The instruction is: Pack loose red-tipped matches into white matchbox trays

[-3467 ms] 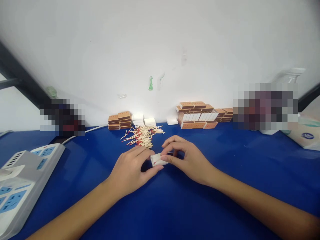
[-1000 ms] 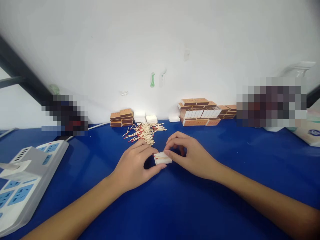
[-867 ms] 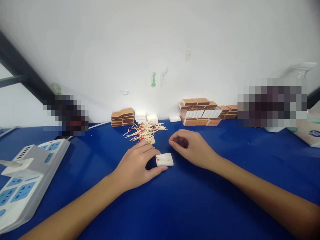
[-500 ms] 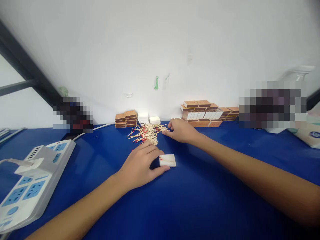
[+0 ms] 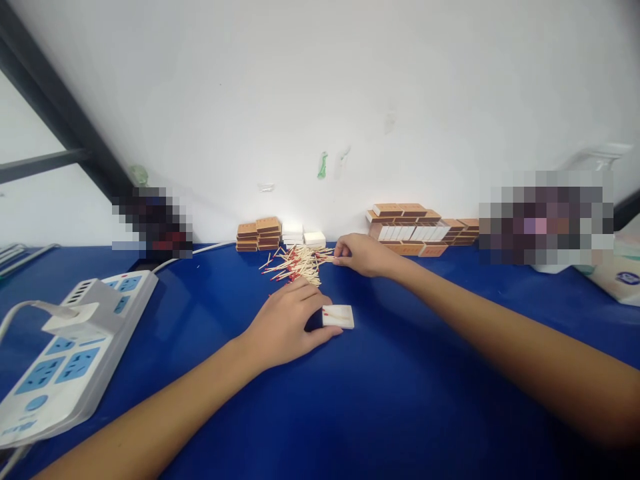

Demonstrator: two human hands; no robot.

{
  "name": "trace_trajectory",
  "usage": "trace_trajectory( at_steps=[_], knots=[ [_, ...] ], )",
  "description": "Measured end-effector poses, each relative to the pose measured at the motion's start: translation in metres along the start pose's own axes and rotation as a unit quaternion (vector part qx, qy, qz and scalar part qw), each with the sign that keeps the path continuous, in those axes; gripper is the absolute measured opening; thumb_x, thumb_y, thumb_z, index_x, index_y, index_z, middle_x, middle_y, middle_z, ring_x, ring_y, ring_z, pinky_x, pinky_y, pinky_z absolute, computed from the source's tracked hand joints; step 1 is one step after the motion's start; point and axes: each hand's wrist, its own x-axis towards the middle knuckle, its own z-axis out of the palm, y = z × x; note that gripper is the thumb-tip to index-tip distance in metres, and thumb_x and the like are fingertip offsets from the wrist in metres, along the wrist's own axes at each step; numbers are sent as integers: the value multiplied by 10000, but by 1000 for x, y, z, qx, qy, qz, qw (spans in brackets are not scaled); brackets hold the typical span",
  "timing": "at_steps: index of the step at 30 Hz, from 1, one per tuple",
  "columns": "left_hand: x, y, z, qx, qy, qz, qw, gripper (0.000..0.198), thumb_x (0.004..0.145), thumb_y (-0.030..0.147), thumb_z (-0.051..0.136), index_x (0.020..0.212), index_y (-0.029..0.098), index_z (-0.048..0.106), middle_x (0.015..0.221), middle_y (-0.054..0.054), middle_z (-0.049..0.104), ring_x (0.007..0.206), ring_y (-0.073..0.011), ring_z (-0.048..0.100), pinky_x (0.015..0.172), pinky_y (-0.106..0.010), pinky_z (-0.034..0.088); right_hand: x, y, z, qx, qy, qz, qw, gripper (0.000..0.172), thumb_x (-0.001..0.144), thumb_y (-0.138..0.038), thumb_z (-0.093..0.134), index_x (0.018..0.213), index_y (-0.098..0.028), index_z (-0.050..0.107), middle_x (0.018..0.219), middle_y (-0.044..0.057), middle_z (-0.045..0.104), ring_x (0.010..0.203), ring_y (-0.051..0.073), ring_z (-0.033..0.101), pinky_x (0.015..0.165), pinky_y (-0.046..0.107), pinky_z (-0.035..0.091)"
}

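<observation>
My left hand (image 5: 285, 320) rests on the blue table (image 5: 400, 373) with its fingers curled round the left end of a small white matchbox tray (image 5: 339, 316) that holds a few red-tipped matches. My right hand (image 5: 361, 254) is stretched out to the right edge of the loose pile of matches (image 5: 296, 263), its fingertips pinched together at the sticks. What is between those fingertips is too small to make out.
Brown matchbox sleeves (image 5: 258, 234) and white trays (image 5: 303, 235) stand at the wall behind the pile. A larger stack of matchboxes (image 5: 417, 229) lies to the right. A white and blue power strip (image 5: 70, 343) with a plug and cable sits at the left.
My right hand left the white tray and reached forward to the match pile. My left hand stayed on the tray. The view shifted slightly left.
</observation>
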Motion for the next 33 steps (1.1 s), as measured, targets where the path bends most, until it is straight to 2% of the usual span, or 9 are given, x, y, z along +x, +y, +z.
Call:
trace_trajectory(
  at_steps=[9,14,18,22,27,33],
  knots=[
    [0,1,-1,-3,-4,3,1000,298,934,423,730,1120,192,708,1065,-87,733,1036,-271,649,922,-429,549,-1,0,-2,64,-28,0,998,84,918,-239,711,930,-164,746,923,57,779,819,171,677,675,257,457],
    [1,1,-1,-4,-2,4,1000,300,933,424,731,1122,192,705,1061,-88,733,1029,-272,652,913,-433,554,-9,0,-9,75,-67,-3,995,162,935,-276,678,867,-154,761,834,62,762,754,178,648,644,278,449],
    [0,1,-1,-5,-1,6,1000,294,928,413,738,1117,189,707,1053,-88,733,1028,-272,658,916,-433,552,-26,1,-17,72,-97,0,993,198,926,-328,680,835,-165,747,738,42,719,685,174,605,589,286,411],
    [0,1,-1,-11,0,7,1000,295,925,408,743,1119,189,706,1060,-85,733,1032,-269,660,915,-425,549,-51,3,-24,80,-109,15,991,166,902,-346,693,858,-188,718,818,46,740,731,184,629,613,289,426],
    [1,2,-1,-10,-7,2,1000,279,929,399,741,1114,193,711,1056,-80,728,1029,-267,653,904,-417,545,-83,9,-26,86,-129,2,988,212,912,-412,657,876,-206,692,848,38,729,735,186,618,619,302,427],
    [1,1,-2,-13,-5,1,1000,262,941,398,724,1117,204,707,1054,-74,724,1013,-259,652,898,-415,546,-101,23,-28,117,-129,-21,985,270,904,-487,653,947,-222,681,913,58,713,760,199,616,623,307,447]
  ],
)
